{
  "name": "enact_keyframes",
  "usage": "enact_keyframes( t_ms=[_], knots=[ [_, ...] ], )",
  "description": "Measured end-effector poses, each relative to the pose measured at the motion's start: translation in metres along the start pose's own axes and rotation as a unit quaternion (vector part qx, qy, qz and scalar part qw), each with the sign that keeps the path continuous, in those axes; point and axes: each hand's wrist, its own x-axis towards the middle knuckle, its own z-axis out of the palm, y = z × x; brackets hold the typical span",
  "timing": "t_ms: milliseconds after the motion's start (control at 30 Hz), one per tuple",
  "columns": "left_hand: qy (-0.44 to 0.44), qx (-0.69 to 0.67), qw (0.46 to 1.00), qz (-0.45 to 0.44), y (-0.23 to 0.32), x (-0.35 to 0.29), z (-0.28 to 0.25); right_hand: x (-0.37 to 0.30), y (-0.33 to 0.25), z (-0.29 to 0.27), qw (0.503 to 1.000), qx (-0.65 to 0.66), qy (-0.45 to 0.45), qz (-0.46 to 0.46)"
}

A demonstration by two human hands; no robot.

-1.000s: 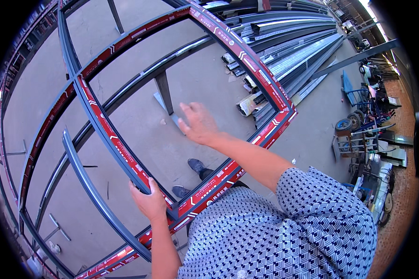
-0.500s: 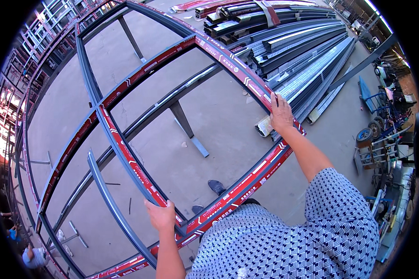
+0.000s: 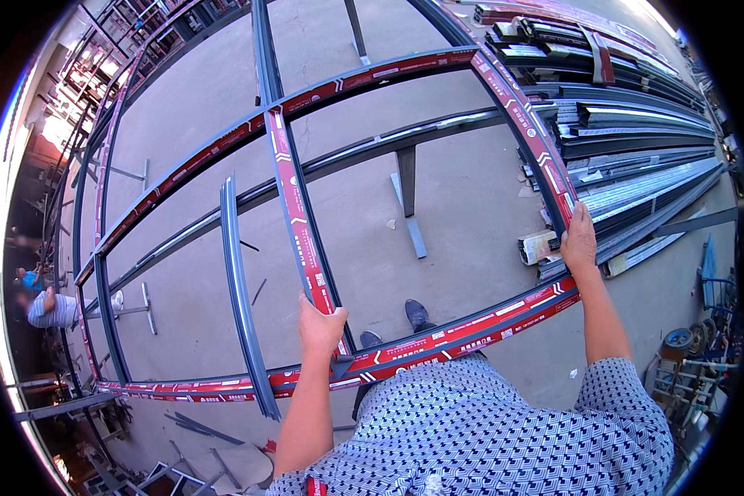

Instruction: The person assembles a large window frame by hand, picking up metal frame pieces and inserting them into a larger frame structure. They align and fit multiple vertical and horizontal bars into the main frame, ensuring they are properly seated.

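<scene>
A large window frame (image 3: 504,318) of dark metal bars, faced with red printed film, spans the view in front of my body. My left hand (image 3: 321,326) is closed round its middle upright bar, close to the near rail, with the thumb to the right. At the near right corner my right hand (image 3: 581,240) grips the right side bar, its fingers partly hidden behind the bar. A loose grey metal strip (image 3: 238,298) lies lengthwise across the near rail, left of my left hand. Under the frame runs a long dark support beam (image 3: 347,153) on a T-shaped leg (image 3: 407,186).
Stacked metal profiles (image 3: 636,132) lie on the floor at the right. A wheeled cart (image 3: 682,339) stands among clutter at the far right. At the left edge a person in a striped top (image 3: 51,307) bends near the frame. Loose strips (image 3: 198,428) lie at lower left.
My view has turned left, so the frame and the profile stacks sit farther right in it. Both hands keep their hold on the frame's bars.
</scene>
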Motion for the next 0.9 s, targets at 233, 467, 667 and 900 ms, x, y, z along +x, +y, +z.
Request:
enact_keyframes(
  t_ms=[233,467,667,900],
  knots=[
    [0.032,-0.125,0.991,0.031,0.016,-0.012,-0.023,0.001,0.015,0.001,0.999,0.025,-0.009,0.025],
    [0.066,-0.177,0.981,0.039,-0.021,-0.012,-0.052,-0.019,-0.019,-0.031,0.998,0.019,-0.003,0.064],
    [0.063,-0.128,0.990,-0.002,-0.058,0.003,-0.060,-0.064,-0.078,-0.046,0.994,0.094,0.006,0.062],
    [0.034,-0.061,0.997,0.018,-0.066,0.009,-0.085,-0.110,-0.156,-0.063,0.976,0.211,-0.033,0.046]
  ],
)
